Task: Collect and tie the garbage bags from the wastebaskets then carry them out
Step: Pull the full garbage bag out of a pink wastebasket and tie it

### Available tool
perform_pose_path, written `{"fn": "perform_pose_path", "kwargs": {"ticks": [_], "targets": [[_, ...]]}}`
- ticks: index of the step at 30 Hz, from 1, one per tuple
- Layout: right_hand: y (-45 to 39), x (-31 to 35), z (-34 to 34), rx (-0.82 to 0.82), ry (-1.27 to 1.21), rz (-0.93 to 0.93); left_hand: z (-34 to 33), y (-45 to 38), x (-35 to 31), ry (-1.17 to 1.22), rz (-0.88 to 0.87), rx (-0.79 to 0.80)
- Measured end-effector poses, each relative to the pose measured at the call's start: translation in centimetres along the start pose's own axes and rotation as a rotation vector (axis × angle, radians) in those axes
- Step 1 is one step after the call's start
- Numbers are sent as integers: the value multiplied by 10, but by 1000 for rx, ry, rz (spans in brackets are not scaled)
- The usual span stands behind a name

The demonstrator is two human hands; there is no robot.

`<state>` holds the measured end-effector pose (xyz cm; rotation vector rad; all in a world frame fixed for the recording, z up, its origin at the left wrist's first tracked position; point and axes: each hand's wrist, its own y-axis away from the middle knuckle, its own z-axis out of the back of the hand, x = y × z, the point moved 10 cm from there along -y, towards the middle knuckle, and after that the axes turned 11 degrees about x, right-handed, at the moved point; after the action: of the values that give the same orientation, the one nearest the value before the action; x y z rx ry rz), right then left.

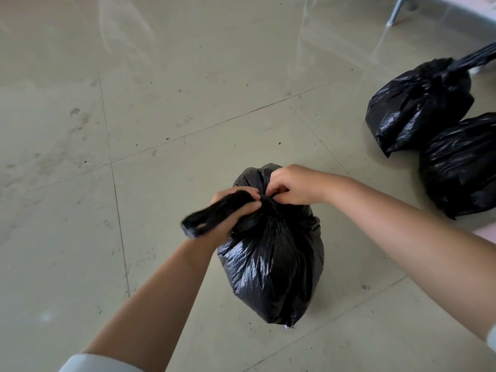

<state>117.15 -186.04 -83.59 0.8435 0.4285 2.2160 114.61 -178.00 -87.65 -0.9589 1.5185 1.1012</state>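
On the tiled floor (80, 183) the upright garbage bag (273, 264) was held at its gathered neck — a twisted tail (214, 213) was gripped leftward by the left hand (236, 216), the knot pinched by the right hand (292, 186) — directly above its vertical axis.

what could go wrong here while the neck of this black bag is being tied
1. The left hand grips a twisted tail of the shiny black plastic garbage bag while the right hand pinches the gathered neck; a slip might loosen the knot.
2. Hard pulling could tear the thin, stretched plastic near the neck.
3. Two other black plastic bags lie close on the right of the grey tiled floor, a possible tripping hazard.
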Motion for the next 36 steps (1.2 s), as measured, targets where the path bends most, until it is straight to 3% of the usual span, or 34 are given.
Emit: {"fn": "perform_pose_path", "kwargs": {"ticks": [3,7,9,11,14,17,21,25,30,34,36], "targets": [[1,3,-5,-45,158,25,-3,2,7,282,164,-7],[14,8,-6,-161,382,99,22,2,-7,806,10,-234],[17,9,-10,-203,442,143,25,6,6,827,85,-308],[18,8,-13,-250,494,178,34,10,19,766,160,-394],[15,-11,-30,-182,471,108,53,22,33,609,265,-540],[16,-19,-44,-161,415,120,62,31,41,441,327,-584],[13,-18,-48,-178,445,99,67,36,41,254,393,-589],[6,-17,-56,-33,443,-13,65,30,35,-35,413,-476],[4,-36,-58,162,348,-152,45,23,20,-122,449,-312],[14,-58,-56,290,190,-255,53,17,-29,-547,390,-380],[19,-64,-54,300,117,-269,58,17,-56,-620,311,-466]]}}
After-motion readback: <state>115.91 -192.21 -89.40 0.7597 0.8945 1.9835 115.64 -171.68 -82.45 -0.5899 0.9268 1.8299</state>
